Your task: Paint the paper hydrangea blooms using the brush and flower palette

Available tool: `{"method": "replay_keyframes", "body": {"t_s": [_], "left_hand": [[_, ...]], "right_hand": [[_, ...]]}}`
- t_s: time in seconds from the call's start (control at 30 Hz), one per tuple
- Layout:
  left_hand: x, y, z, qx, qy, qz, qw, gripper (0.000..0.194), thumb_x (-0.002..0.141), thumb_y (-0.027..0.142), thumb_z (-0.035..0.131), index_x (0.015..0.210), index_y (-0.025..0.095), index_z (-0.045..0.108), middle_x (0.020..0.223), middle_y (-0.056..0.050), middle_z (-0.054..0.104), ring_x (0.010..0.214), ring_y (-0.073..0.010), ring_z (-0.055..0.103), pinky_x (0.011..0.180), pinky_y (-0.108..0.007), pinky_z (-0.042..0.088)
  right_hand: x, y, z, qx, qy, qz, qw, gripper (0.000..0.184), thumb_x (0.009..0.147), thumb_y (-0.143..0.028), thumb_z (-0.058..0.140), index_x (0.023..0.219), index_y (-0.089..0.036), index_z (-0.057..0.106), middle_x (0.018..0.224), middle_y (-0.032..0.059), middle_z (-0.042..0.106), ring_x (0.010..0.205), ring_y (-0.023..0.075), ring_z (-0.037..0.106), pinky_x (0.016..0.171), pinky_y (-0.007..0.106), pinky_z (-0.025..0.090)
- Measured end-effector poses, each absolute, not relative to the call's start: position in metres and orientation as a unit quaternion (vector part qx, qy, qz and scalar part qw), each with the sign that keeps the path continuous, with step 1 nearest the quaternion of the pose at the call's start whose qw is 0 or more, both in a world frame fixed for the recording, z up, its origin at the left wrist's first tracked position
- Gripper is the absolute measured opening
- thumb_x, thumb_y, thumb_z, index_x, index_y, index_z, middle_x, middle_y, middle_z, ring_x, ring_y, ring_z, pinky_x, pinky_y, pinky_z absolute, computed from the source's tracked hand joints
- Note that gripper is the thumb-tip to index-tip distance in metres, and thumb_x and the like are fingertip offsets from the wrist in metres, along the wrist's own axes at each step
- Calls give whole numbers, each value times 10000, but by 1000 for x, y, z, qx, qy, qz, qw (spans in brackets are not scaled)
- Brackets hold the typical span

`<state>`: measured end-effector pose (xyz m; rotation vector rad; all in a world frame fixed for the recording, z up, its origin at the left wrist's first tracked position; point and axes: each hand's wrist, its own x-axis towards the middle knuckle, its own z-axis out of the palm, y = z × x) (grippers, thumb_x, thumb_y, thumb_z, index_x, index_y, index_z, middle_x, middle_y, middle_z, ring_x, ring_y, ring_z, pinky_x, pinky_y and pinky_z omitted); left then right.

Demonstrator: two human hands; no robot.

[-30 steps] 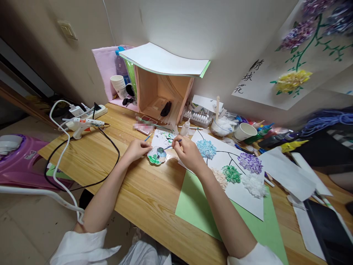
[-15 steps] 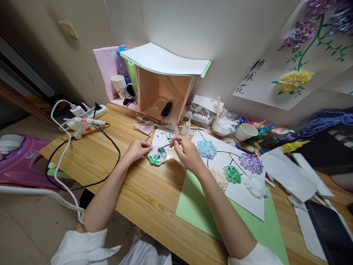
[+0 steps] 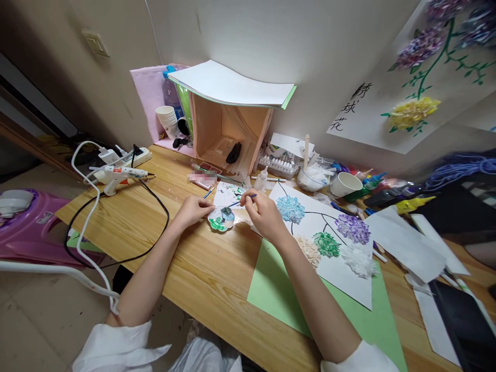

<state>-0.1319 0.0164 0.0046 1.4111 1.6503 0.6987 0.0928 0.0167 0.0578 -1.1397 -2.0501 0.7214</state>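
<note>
My right hand pinches a thin blue paintbrush, its tip down at the dark paint in a small flower-shaped paint palette. Green, blue and dark smears cover that palette. With thumb and fingers pressed together, my left hand grips the palette's left edge. Another blue stick shows just behind the left fingers; whether they touch it is unclear. To the right, partly under my right forearm, lies a white sheet with raised blue, purple, green, beige and white flower heads joined by black stems.
A paint-spotted paper and a white squeeze bottle sit behind the palette. Farther right are a glass bowl and a paper cup. At left, a glue gun lies near a looped black cable. Green paper underlies the flower sheet.
My right hand has shifted slightly left, and the brush tip has moved a little on the palette's dark paint. My left hand keeps its place at the palette's edge.
</note>
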Motion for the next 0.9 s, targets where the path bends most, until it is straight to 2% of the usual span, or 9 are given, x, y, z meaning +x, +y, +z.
{"method": "replay_keyframes", "body": {"t_s": [0.4, 0.9], "left_hand": [[-131, 15, 6, 540, 663, 285, 434, 373, 603, 426, 690, 778, 101, 748, 655, -57, 698, 567, -159, 603, 480, -225, 427], [-131, 15, 7, 537, 670, 274, 433, 418, 600, 448, 691, 811, 91, 747, 687, -76, 710, 618, -185, 628, 488, -229, 423]], "right_hand": [[96, 18, 60, -463, -773, 292, 321, 229, 894, -222, 381, 745, -206, 555, 771, 29, 631, 751, 173, 562, 689, 287, 388], [96, 17, 62, -452, -780, 286, 324, 230, 903, -227, 381, 759, -202, 559, 811, 37, 642, 780, 175, 572, 710, 291, 395]]}}
